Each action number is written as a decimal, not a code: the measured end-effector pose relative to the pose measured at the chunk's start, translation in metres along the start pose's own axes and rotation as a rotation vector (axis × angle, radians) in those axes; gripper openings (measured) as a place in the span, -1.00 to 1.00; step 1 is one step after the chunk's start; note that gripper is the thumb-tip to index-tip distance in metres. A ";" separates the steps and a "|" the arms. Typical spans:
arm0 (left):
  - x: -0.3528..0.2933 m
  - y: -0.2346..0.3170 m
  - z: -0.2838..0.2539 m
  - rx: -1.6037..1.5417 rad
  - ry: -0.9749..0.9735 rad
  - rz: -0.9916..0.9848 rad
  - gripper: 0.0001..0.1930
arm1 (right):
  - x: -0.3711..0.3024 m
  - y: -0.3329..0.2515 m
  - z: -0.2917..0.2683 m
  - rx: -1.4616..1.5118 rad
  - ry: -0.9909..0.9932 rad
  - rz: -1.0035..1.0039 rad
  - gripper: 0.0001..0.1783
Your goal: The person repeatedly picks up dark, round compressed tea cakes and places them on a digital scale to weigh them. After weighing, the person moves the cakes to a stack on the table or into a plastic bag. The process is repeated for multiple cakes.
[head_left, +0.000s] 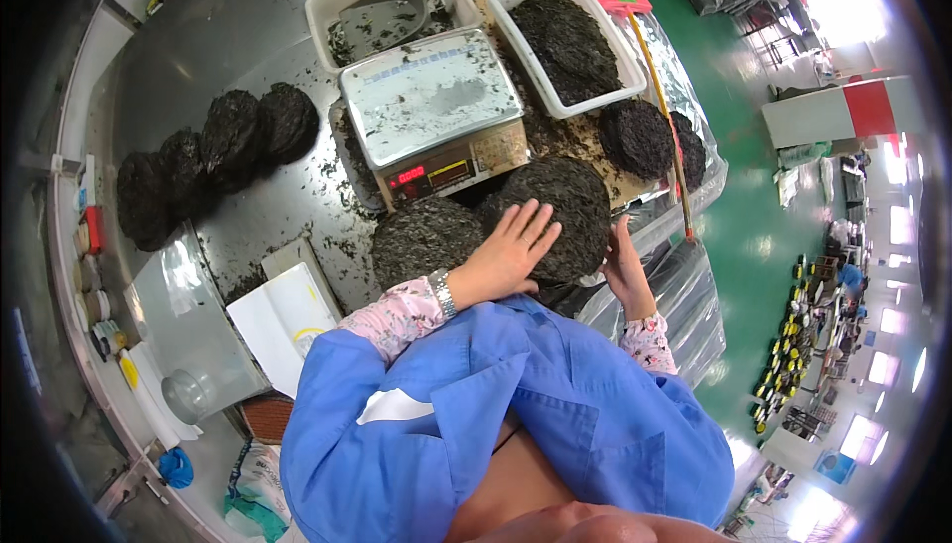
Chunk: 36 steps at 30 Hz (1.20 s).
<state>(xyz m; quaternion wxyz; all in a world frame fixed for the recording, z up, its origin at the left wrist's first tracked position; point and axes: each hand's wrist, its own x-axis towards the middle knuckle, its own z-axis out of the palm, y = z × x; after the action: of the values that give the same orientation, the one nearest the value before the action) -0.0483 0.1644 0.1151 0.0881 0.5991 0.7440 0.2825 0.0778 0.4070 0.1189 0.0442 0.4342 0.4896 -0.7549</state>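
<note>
My left hand [511, 253] lies flat with fingers spread on a dark round cake of what looks like dried seaweed [555, 201], just in front of the scale. At that cake's right edge is my right hand [625, 267], its fingers stretched upward and the palm turned toward the cake; I cannot tell whether it touches. A second round cake [421, 238] sits to the left, partly under my left wrist. The digital scale [431, 92] has a bare metal pan with a few dark crumbs and a lit red display.
Behind the scale stands a white tub [322, 22] with a scoop [387, 12] and crumbs. A white tray [627, 67] holds more cakes. Several cakes [233, 131] lean in a row at left. At right are stacked cakes [635, 136], a yellow stick [666, 117] and plastic sheeting [684, 305].
</note>
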 end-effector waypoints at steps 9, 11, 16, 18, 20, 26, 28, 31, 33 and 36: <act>0.004 0.014 -0.006 -0.375 0.182 -0.309 0.04 | -0.007 -0.002 0.002 0.304 -0.268 -0.334 -0.28; 0.007 0.017 -0.003 -0.278 0.168 -0.318 0.04 | 0.004 0.000 0.001 0.392 -0.412 -0.167 -0.31; 0.012 0.032 -0.005 -0.286 0.197 -0.394 0.04 | 0.013 -0.003 0.001 0.456 -0.478 -0.081 -0.38; 0.017 0.038 -0.015 -0.309 0.221 -0.403 -0.01 | 0.009 -0.013 0.002 0.440 -0.487 -0.109 -0.37; 0.020 0.040 -0.028 -0.365 0.252 -0.400 -0.08 | 0.008 -0.022 0.002 0.449 -0.507 -0.137 -0.37; -0.005 -0.006 -0.037 -0.752 0.829 -0.699 -0.61 | 0.030 -0.032 -0.010 0.579 -0.519 -0.153 -0.50; 0.018 -0.011 -0.072 -1.351 1.207 -0.453 -0.44 | 0.043 -0.031 -0.021 0.628 -0.582 -0.139 -0.47; 0.004 -0.046 -0.073 -1.341 1.273 -0.497 -0.44 | 0.059 -0.025 -0.035 0.629 -0.580 -0.151 -0.42; 0.002 -0.056 -0.067 -1.205 1.274 -0.522 -0.46 | 0.057 -0.028 -0.038 0.628 -0.568 -0.185 -0.42; 0.013 -0.063 -0.065 -0.282 0.995 -0.651 -0.49 | 0.066 -0.026 -0.038 0.645 -0.580 -0.197 -0.43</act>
<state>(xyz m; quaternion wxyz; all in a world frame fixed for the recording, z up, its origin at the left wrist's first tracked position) -0.1352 0.1480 0.1386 -0.1097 0.1197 0.7964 0.5826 0.0471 0.4741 0.0855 -0.0299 0.1472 0.2351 -0.9603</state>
